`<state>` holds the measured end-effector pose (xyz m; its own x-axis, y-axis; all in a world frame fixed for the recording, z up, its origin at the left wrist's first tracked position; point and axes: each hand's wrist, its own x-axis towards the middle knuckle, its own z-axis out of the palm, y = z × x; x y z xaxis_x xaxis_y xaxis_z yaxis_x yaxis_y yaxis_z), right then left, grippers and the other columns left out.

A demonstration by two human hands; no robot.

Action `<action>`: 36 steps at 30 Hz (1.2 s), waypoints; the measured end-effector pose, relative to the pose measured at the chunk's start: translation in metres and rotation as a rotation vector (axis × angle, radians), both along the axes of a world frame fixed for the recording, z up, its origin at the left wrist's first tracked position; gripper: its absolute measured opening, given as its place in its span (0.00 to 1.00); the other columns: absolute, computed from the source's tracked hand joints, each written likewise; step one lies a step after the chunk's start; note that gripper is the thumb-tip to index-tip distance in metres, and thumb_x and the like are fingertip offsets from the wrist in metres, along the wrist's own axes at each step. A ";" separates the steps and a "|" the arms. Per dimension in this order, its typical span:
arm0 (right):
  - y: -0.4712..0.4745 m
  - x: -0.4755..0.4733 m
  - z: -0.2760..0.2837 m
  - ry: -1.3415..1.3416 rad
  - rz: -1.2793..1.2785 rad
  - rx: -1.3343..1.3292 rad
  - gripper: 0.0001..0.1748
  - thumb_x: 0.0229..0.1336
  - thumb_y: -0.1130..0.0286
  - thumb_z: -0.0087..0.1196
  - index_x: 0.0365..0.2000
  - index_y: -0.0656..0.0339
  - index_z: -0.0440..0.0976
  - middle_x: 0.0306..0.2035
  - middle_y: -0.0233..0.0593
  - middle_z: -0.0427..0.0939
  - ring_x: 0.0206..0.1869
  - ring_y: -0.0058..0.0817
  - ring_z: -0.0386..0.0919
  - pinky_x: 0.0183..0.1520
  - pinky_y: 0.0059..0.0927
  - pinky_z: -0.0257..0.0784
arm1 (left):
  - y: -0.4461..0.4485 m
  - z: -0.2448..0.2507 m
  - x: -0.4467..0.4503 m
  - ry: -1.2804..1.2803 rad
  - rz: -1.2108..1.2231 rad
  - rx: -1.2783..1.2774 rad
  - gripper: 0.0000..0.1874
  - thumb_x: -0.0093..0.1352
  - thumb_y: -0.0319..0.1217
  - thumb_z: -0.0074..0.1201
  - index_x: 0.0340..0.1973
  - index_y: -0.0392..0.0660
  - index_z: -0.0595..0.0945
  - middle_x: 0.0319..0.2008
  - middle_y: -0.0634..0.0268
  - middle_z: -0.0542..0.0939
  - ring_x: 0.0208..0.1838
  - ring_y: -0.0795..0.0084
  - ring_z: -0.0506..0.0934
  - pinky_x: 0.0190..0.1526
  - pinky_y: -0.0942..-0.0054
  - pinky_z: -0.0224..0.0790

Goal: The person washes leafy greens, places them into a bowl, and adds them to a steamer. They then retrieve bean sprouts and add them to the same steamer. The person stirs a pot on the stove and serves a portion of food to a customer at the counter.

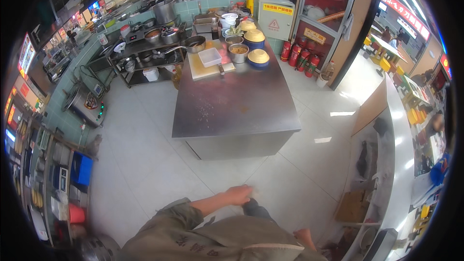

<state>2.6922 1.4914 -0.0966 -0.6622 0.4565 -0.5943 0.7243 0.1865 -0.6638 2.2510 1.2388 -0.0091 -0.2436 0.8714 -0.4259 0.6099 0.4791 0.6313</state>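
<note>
My left hand point(239, 194) hangs over the tiled floor in front of my body, its fingers curled and their undersides hidden. Low at the right side of my body, my right hand point(304, 238) is partly covered and blurred. Neither hand visibly touches anything. Before me stands a steel worktable point(232, 116) with whitish smears on its top. Towards its far half lies a cutting board point(197, 69), bearing a translucent plastic container point(210, 57) and a knife point(221, 69). Beside these are a frying pan point(195, 44), a metal pot of food point(239, 51) and several yellow bowls point(258, 56).
Shelving with a blue bin point(81, 168) lines the left, below a large steel cooker point(87, 105). Pots stand on a steel stove bench point(145, 43). Several fire extinguishers point(311, 66) stand by a cabinet at back right. A long counter point(400, 152) bounds the right; people sit beyond.
</note>
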 end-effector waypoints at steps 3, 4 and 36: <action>0.022 -0.055 -0.037 -0.100 -0.001 -0.113 0.19 0.61 0.65 0.64 0.17 0.66 0.80 0.15 0.41 0.80 0.16 0.26 0.77 0.21 0.33 0.72 | -0.035 -0.032 -0.085 0.045 0.171 0.076 0.28 0.69 0.42 0.60 0.61 0.41 0.75 0.60 0.48 0.77 0.64 0.45 0.74 0.63 0.52 0.70; 0.038 -0.081 -0.054 -0.175 -0.012 -0.103 0.19 0.62 0.65 0.63 0.18 0.65 0.80 0.16 0.42 0.79 0.18 0.28 0.77 0.22 0.35 0.72 | -0.055 -0.045 -0.113 0.078 0.245 0.165 0.29 0.69 0.43 0.60 0.61 0.41 0.75 0.59 0.47 0.77 0.64 0.45 0.74 0.63 0.52 0.70; -0.518 -0.138 0.424 -0.084 -1.641 1.122 0.27 0.59 0.66 0.60 0.58 0.66 0.73 0.43 0.49 0.84 0.45 0.40 0.83 0.52 0.42 0.78 | -0.231 -0.041 -0.336 -0.311 -0.677 0.388 0.32 0.57 0.26 0.68 0.58 0.36 0.76 0.49 0.52 0.80 0.47 0.59 0.81 0.43 0.66 0.78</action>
